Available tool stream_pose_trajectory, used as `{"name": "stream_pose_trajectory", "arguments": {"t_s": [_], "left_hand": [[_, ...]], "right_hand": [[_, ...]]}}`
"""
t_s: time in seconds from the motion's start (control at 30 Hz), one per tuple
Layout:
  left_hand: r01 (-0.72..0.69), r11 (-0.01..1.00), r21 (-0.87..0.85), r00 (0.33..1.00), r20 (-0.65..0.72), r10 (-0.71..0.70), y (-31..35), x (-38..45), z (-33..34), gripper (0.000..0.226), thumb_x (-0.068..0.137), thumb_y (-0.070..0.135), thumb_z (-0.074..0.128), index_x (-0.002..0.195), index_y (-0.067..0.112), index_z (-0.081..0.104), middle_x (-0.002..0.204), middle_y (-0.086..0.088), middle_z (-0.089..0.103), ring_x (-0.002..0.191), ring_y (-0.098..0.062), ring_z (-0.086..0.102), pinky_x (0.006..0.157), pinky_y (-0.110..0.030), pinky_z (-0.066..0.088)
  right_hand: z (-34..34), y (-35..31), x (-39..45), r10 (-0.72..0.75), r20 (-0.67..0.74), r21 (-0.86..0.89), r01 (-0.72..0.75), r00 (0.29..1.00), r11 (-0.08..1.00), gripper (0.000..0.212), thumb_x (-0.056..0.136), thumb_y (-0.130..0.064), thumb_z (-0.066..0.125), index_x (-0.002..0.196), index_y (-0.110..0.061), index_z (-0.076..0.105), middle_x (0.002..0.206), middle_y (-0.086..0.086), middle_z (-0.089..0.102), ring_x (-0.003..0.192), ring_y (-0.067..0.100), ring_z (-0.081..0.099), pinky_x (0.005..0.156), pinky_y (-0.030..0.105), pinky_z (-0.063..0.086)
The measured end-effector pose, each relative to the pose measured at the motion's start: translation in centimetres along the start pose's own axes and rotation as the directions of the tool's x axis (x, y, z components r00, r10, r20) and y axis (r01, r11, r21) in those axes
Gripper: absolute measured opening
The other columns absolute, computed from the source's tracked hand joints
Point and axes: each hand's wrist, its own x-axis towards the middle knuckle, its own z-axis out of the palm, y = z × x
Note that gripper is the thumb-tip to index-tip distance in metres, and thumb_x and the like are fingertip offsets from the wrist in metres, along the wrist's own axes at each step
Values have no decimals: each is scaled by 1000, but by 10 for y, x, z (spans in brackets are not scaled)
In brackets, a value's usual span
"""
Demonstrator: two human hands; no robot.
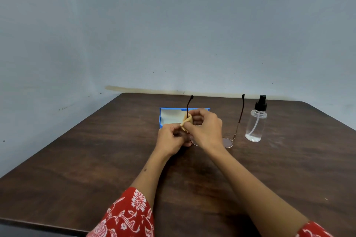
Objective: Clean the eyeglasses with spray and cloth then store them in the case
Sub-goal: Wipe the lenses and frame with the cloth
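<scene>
While both forearms reach over the dark wooden desk (96,159) set against a grey wall (173,25), the left hand (171,139) grips the glasses (229,141) at one lens. The right hand (207,129) pinches a yellow cloth (187,121) against that lens, before the open blue case (169,116) and beside the spray bottle (256,123).

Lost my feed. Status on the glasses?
Both hands on the beige cloth, wiping round metal-rimmed eyeglasses. Blue case open behind. Nothing blocking.

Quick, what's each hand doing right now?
Left hand: grips the eyeglasses at the left lens.
Right hand: pinches the yellow cloth against the glasses.
</scene>
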Motion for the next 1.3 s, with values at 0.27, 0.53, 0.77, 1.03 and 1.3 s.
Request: {"name": "stream_pose_trajectory", "arguments": {"t_s": [0.27,0.53,0.77,1.03,1.3], "left_hand": [[14,1000,-15,1000,1,-14,-1,0,1,21,73,-11,69,67,10,66,59,-7,68,64,-27,65,67,-32,59],[28,1000,-9,1000,8,-27,-2,2,1,17,73,-6,72,69,9,67,61,-8,68,63,-25,66,68,-33,59],[8,1000,-15,1000,8,-8,-3,2,1,18,73,-7,72,66,9,65,59,-7,67,65,-29,65,66,-32,59],[12,1000,-23,1000,19,-12,-4,4,2,19,73,-8,72,67,10,66,60,-10,67,61,-24,65,64,-30,59],[10,999,-32,1000,26,-10,-4,4,2,16,73,-6,73,68,8,67,58,-7,67,57,-18,65,60,-25,57]], "right_hand": [[-4,-3,4,-29,-45,98,34,999,995,22,70,-5,71,85,-20,67,79,-7,69,77,5,65,69,14,52],[-6,-4,8,-43,-53,109,48,998,993,19,71,-5,72,84,-18,68,76,-6,69,71,3,64,65,13,52],[-3,-1,5,-33,0,40,33,999,999,22,69,-4,69,83,-21,67,75,-8,68,71,3,64,71,21,55],[-6,-10,9,-58,-42,109,62,997,992,20,71,-6,72,86,-18,68,75,-10,69,71,0,64,69,16,53],[-9,-9,10,-59,-36,81,61,998,995,21,70,-5,72,85,-18,67,75,-9,68,71,3,65,69,17,54]]}}
